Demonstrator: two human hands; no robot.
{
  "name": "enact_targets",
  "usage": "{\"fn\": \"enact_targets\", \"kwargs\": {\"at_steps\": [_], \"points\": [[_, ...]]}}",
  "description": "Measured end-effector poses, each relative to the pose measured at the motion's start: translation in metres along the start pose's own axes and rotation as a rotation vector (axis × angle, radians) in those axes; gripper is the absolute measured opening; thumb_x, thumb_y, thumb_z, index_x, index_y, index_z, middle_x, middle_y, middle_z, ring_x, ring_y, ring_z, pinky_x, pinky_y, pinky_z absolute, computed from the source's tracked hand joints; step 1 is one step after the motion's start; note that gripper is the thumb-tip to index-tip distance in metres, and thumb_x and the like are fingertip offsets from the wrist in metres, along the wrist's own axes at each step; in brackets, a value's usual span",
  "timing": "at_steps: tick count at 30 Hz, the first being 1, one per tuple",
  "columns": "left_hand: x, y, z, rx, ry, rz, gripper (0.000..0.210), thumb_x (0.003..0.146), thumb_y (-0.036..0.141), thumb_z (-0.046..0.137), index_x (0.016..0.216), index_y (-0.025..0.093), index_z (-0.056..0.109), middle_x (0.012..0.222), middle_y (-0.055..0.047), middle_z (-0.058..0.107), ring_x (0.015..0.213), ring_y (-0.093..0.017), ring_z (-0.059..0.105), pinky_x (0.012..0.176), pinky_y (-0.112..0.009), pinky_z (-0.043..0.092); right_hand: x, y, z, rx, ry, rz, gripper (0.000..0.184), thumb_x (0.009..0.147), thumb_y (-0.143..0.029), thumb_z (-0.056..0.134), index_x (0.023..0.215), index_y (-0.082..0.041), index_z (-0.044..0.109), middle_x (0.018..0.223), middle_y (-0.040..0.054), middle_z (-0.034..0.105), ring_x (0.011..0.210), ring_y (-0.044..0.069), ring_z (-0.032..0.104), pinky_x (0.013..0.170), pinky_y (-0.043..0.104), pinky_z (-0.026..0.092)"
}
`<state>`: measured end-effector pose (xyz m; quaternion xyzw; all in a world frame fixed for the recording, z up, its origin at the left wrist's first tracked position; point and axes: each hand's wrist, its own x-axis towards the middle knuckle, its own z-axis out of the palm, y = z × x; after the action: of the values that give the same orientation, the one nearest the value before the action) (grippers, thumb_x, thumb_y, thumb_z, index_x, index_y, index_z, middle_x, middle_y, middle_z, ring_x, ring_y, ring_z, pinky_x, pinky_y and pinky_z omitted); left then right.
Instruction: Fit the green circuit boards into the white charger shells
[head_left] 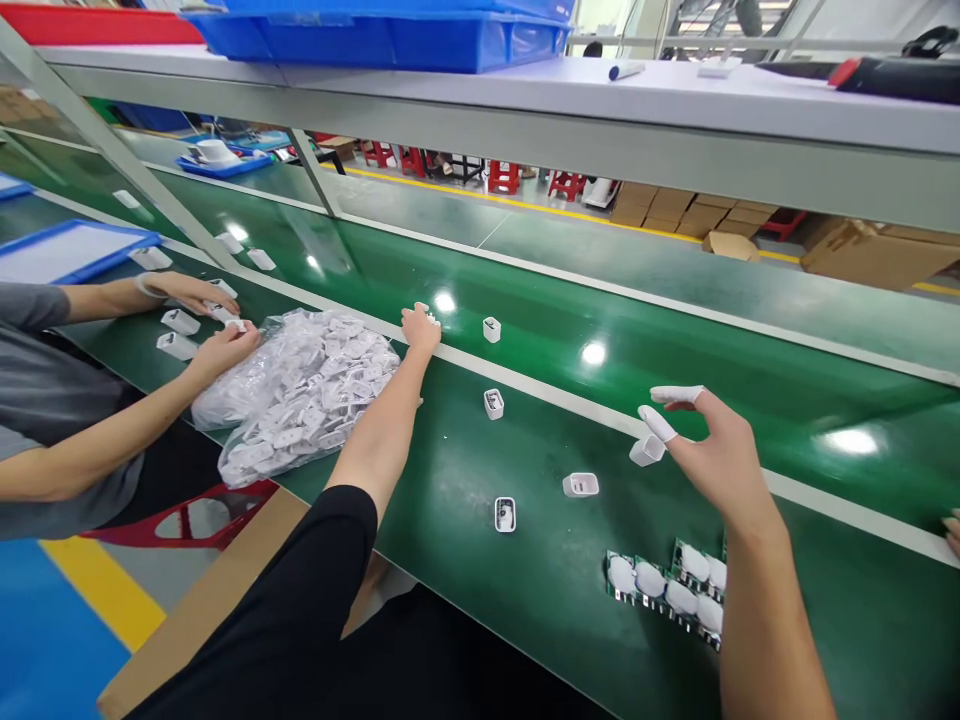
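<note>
My right hand [716, 445] is open, with white covers on thumb and index finger held apart. Just below its thumb stands an open white plastic housing [646, 451], near the belt's edge strip. My left hand [422, 328] reaches across to the green belt [540, 345], its fingers curled; what they hold, if anything, is too small to make out. Between my hands are more white housings: one on the belt [491, 329], and on the bench one near the strip [493, 404], one lower down [505, 514] and one tilted [580, 485]. Circuit boards [664, 590] with white round patches lie beside my right forearm, partly hidden.
A clear bag [307, 390] full of small white parts lies left of my left arm. Beyond it, a co-worker's hands [217, 325] handle a white part among other housings. A shelf [480, 120] with blue trays [382, 40] spans overhead.
</note>
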<state>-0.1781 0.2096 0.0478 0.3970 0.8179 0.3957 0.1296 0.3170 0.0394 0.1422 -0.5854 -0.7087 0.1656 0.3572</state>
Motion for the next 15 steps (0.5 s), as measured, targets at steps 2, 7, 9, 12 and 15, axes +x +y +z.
{"fn": "enact_targets", "kwargs": {"at_steps": [2,7,9,12,15], "points": [[0.000,0.006,-0.006,-0.071,0.040,-0.002,0.055,0.076,0.003,0.081,0.122,0.018,0.055,0.130,-0.015,0.057,0.123,-0.030,0.066,0.116,-0.046,0.052,-0.001,0.000,-0.001,-0.003,0.006,-0.012,0.045,0.093,-0.067,0.079,0.121,-0.032,0.081,0.110,0.0061,0.081,0.108,0.033,0.077,0.092,0.047,0.059],[-0.025,0.050,-0.023,-0.327,0.096,0.180,0.072,0.082,0.004,0.077,0.143,0.023,0.044,0.128,-0.008,0.061,0.108,-0.014,0.074,0.100,-0.028,0.062,-0.001,-0.001,0.000,0.039,0.008,-0.046,0.042,0.094,-0.064,0.080,0.121,-0.031,0.081,0.110,0.0065,0.080,0.106,0.032,0.077,0.086,0.046,0.062],[-0.058,0.076,-0.030,-0.526,0.069,0.426,0.082,0.078,0.002,0.077,0.147,0.026,0.041,0.128,-0.006,0.061,0.110,-0.014,0.074,0.102,-0.028,0.063,-0.003,-0.006,0.002,0.111,-0.011,-0.067,0.036,0.097,-0.058,0.081,0.120,-0.030,0.081,0.110,0.0070,0.079,0.103,0.031,0.078,0.078,0.043,0.064],[-0.129,0.114,-0.042,-0.768,-0.162,0.871,0.091,0.072,0.007,0.082,0.150,0.030,0.043,0.125,-0.004,0.062,0.111,-0.017,0.073,0.099,-0.032,0.066,-0.008,-0.020,0.002,0.208,-0.013,-0.176,0.029,0.101,-0.049,0.080,0.123,-0.029,0.079,0.114,0.0074,0.079,0.102,0.029,0.077,0.076,0.042,0.067],[-0.200,0.142,-0.057,-0.769,-0.512,1.085,0.087,0.078,0.006,0.079,0.154,0.031,0.046,0.123,-0.003,0.060,0.107,-0.016,0.074,0.099,-0.035,0.068,-0.017,-0.037,-0.003,0.221,0.029,-0.328,0.034,0.101,-0.040,0.083,0.133,-0.032,0.077,0.130,0.0084,0.080,0.114,0.029,0.077,0.095,0.049,0.068]]}}
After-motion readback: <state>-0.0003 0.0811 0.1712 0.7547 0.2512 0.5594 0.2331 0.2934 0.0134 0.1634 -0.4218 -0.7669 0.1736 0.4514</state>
